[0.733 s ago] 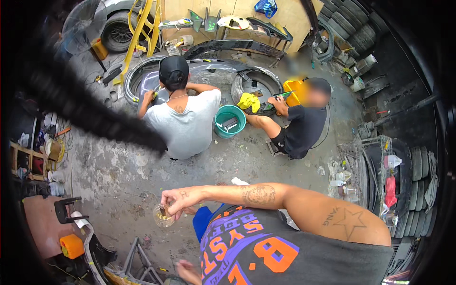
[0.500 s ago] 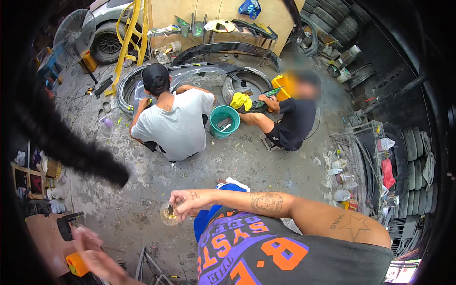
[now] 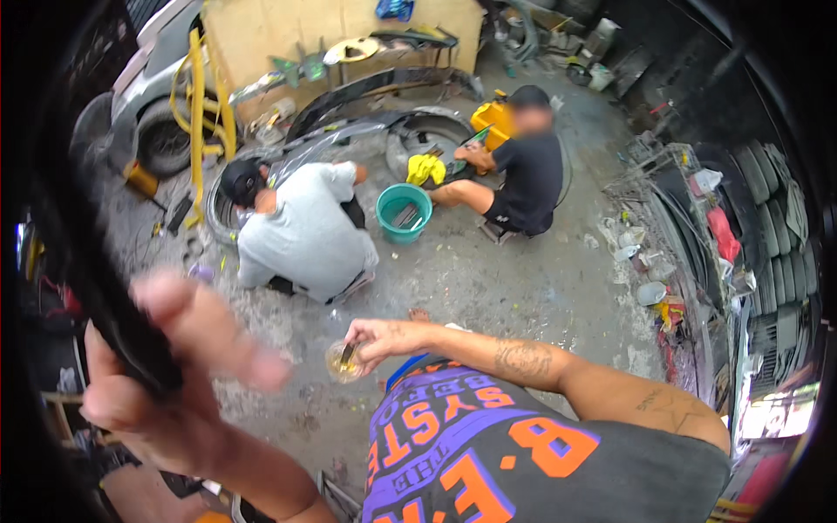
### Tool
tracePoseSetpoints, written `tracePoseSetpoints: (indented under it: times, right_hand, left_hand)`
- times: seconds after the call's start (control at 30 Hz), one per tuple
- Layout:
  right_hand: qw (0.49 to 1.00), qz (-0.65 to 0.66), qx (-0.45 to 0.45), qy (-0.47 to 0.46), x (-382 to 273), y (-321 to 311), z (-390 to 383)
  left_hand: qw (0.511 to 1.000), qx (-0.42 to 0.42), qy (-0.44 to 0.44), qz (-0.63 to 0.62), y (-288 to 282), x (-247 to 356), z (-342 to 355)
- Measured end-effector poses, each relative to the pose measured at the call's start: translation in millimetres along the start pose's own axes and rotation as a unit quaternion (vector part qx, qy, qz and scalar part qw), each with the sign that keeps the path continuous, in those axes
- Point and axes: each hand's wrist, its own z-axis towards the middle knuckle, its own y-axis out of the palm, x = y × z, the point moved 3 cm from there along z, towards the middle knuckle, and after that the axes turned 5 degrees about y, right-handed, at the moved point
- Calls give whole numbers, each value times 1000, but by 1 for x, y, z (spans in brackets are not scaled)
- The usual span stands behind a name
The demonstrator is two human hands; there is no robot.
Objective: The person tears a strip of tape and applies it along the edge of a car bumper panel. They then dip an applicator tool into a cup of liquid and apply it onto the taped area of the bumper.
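Fingers of our left hand (image 3: 174, 366) now loom large and blurred at the left, raised close to the camera where a moment ago they sat low by an orange thing; they curl around a dark strap-like band (image 3: 105, 296), though we cannot tell how firmly. Further right, our right hand (image 3: 384, 336) stays stretched across our chest, pinching the small clear plastic cup of yellowish liquid (image 3: 342, 362) at its rim, held over the concrete floor (image 3: 488, 279). Beyond it, two crouching people work beside a teal plastic bucket (image 3: 404, 212).
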Motion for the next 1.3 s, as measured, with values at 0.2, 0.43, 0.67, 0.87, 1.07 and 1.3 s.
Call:
tracePoseSetpoints:
  times: [0.2, 0.43, 0.67, 0.87, 1.07, 1.3]
  right_hand:
    - [999, -39, -19, -8, -9, 7, -1]
    - [999, -23, -11, 25, -16, 16, 15]
    - [1000, -6, -6, 2, -14, 3, 21]
    - [1000, -27, -4, 11, -19, 21, 46]
    - [1000, -4, 13, 15, -18, 42, 74]
    - [995, -29, -60, 70, -17, 50, 152]
  left_hand:
    - [949, -151, 83, -263, -61, 4, 17]
    - [962, 35, 102, 250, 8, 21, 65]
    - [978, 137, 99, 118, -4, -23, 39]
    - [985, 6, 172, -4, -19, -17, 22]
    - [979, 171, 93, 52, -65, -33, -23]
    - [961, 243, 12, 131, -138, -34, -65]
